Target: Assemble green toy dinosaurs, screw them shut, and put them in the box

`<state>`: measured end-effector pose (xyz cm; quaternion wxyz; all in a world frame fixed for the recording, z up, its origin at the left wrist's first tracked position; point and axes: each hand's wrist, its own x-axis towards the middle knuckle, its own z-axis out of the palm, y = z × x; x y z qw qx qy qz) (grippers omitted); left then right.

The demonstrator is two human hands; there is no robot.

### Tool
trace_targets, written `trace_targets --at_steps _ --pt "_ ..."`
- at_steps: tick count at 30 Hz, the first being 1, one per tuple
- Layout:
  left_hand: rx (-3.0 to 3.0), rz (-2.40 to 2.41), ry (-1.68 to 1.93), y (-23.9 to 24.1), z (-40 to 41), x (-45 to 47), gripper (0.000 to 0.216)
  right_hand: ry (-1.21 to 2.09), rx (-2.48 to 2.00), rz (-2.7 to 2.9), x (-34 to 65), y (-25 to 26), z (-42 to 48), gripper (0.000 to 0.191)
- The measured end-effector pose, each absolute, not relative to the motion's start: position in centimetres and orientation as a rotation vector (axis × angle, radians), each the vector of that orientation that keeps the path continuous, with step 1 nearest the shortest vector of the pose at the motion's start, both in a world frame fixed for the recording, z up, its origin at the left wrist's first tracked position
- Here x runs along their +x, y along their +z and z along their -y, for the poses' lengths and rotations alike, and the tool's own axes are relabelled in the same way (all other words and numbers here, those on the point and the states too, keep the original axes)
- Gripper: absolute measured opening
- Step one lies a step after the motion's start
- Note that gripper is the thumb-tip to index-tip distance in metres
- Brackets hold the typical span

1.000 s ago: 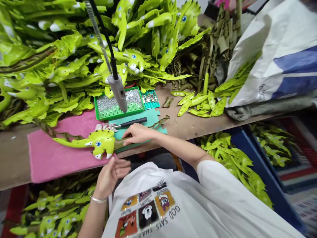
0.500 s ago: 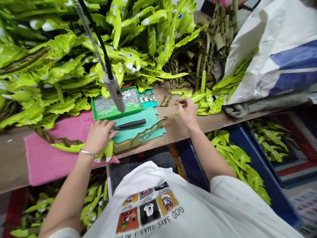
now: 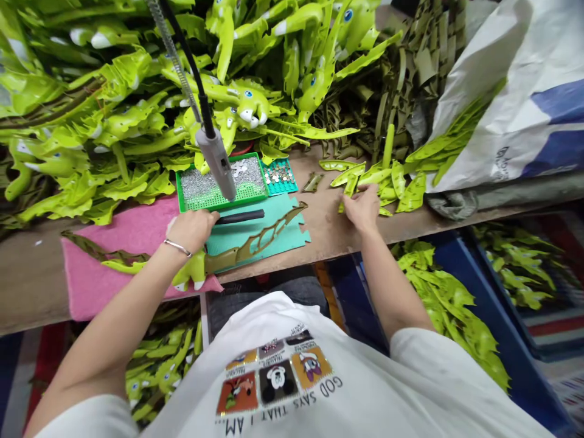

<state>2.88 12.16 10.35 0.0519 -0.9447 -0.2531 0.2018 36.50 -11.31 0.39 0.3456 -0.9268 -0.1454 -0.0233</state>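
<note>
My left hand (image 3: 195,230) is closed at the left end of a black-handled tool (image 3: 241,216), whose far end its fingers hide. Beneath that hand lies a bright green plastic dinosaur-like part (image 3: 195,271), joined to a long olive openwork strip (image 3: 255,244) on a turquoise mat (image 3: 292,238). My right hand (image 3: 362,210) is at the near edge of a small heap of green plastic pieces (image 3: 398,179). Its thumb and fingers are curled against a narrow green piece (image 3: 349,187); the grip is partly hidden.
A green tray of small metal parts (image 3: 223,176) and a turquoise sorting tray (image 3: 280,175) stand behind the mat. A grey tool on a cable (image 3: 215,161) hangs over them. Green figures (image 3: 255,100) heap along the back. A white sack (image 3: 493,97) stands right; a pink cloth (image 3: 114,234) lies left.
The view has shifted slightly. My left hand has closed from spread fingers, and the black-handled tool has slid left. My right hand has moved right and slightly nearer the green pieces.
</note>
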Motion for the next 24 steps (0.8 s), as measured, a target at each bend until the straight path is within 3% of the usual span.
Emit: trace_targets --at_steps 7,12,15,17,21,24 --pt "-2.974 1.147 0.386 9.2 -13.4 1.2 0.026 0.114 -1.947 0.351 32.7 1.9 11.5 0.028" --pt "-3.12 1.215 -0.002 9.5 -9.4 -0.5 0.029 0.554 -1.762 0.465 27.9 4.1 12.3 0.034" --pt "-3.274 0.999 -0.068 8.5 -5.8 -1.2 0.049 0.635 -1.815 0.526 26.2 5.3 13.0 0.038" --pt "-3.317 0.866 -0.004 7.4 -4.2 -1.4 0.059 0.498 -1.853 0.573 26.0 5.9 13.5 0.038" --pt "-3.236 0.809 0.213 6.3 -4.0 -1.4 0.036 0.275 -1.873 0.663 26.3 6.8 14.5 0.031" --pt "-3.243 0.765 0.19 7.1 -4.9 -1.3 0.031 0.613 -1.909 0.86 25.4 6.9 14.3 0.029"
